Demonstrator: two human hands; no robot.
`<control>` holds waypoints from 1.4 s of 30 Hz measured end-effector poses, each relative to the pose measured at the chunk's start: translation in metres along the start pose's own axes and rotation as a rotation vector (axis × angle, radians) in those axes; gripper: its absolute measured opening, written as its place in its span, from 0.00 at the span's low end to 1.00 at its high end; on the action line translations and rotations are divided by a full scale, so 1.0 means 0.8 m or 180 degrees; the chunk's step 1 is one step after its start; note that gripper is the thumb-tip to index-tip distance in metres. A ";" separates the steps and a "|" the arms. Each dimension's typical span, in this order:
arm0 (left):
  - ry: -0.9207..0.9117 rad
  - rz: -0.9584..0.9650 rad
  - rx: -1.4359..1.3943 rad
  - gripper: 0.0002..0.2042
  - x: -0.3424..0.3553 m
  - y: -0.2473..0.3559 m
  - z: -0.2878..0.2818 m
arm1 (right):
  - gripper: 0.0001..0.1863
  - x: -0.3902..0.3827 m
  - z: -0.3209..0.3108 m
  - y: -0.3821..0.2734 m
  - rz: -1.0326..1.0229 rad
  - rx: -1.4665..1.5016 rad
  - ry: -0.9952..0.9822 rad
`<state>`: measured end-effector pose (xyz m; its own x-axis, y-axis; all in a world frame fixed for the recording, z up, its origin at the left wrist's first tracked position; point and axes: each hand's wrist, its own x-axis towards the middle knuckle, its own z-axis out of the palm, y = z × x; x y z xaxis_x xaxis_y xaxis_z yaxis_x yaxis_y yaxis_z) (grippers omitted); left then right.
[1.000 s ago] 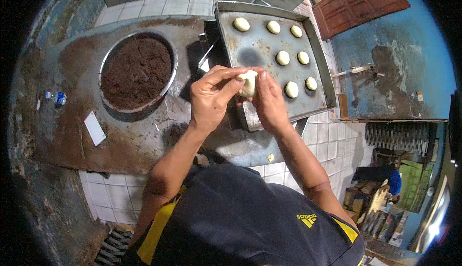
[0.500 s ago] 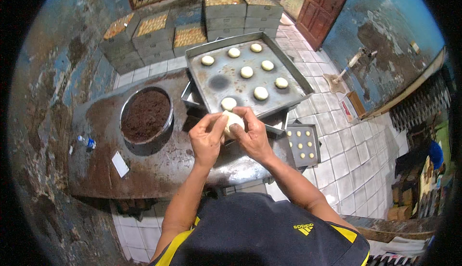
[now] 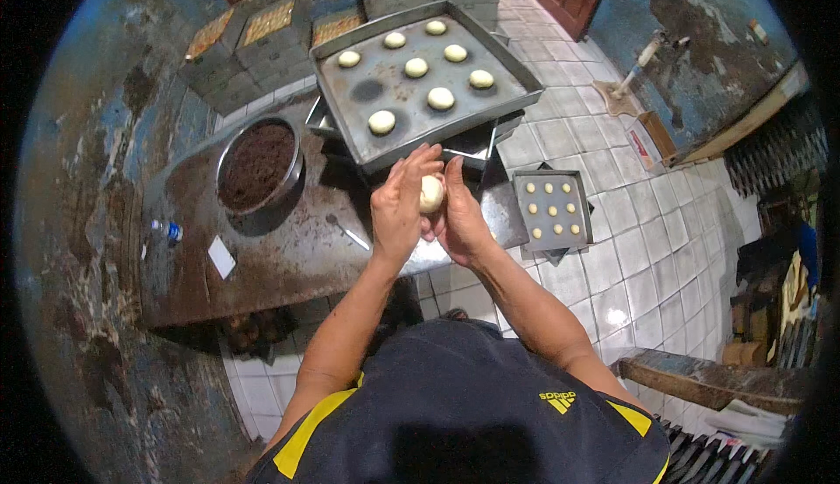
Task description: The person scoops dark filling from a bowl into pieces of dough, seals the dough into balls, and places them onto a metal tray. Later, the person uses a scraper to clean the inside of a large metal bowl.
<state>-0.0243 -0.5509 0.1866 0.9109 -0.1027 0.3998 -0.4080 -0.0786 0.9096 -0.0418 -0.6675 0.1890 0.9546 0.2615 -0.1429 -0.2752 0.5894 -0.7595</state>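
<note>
Between my cupped palms sits a pale, smooth dough ball (image 3: 430, 193). My left hand (image 3: 400, 208) presses against its left side with fingers stretched together, and my right hand (image 3: 464, 221) cups it from the right and below. Just beyond my fingers, a large square metal tray (image 3: 341, 97) carries several round dough balls spaced apart, among them a near-left ball (image 3: 381, 122). Darker round stains mark its floor. It rests at an angle on other trays at the table's far edge. Parts of my fingers are hidden behind the ball and each other.
Left on the worn metal table (image 3: 188, 213) stands a steel bowl (image 3: 295, 173) of dark brown crumbly filling. A spoon-like utensil (image 3: 350, 233), a white card (image 3: 221, 257) and a plastic bottle (image 3: 166, 230) lie nearby. A lower tray (image 3: 553, 230) of dough balls is at right; stacked metal boxes (image 3: 271, 51) stand behind.
My fingers have gone from pinching an uneven dough piece to holding a rounded ball between both palms. The view has shifted, so the tray appears higher and the lower tray shows whole.
</note>
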 end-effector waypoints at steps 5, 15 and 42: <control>-0.0047 -0.0728 -0.0680 0.25 -0.002 0.011 -0.023 | 0.31 0.030 0.005 0.013 0.0182 -0.0315 -0.0262; 0.0947 0.0349 -0.0097 0.39 0.079 -0.109 -0.153 | 0.26 0.279 0.034 -0.025 -0.0473 -0.3538 0.0088; 0.0239 -0.2621 -0.2100 0.33 0.074 -0.183 -0.100 | 0.21 0.135 -0.098 -0.076 0.0497 -0.2898 0.1098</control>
<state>0.0942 -0.4661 0.0863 0.9019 -0.1995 -0.3831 0.4314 0.4607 0.7757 0.0867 -0.7349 0.1701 0.9358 -0.0363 -0.3506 -0.3461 -0.2842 -0.8941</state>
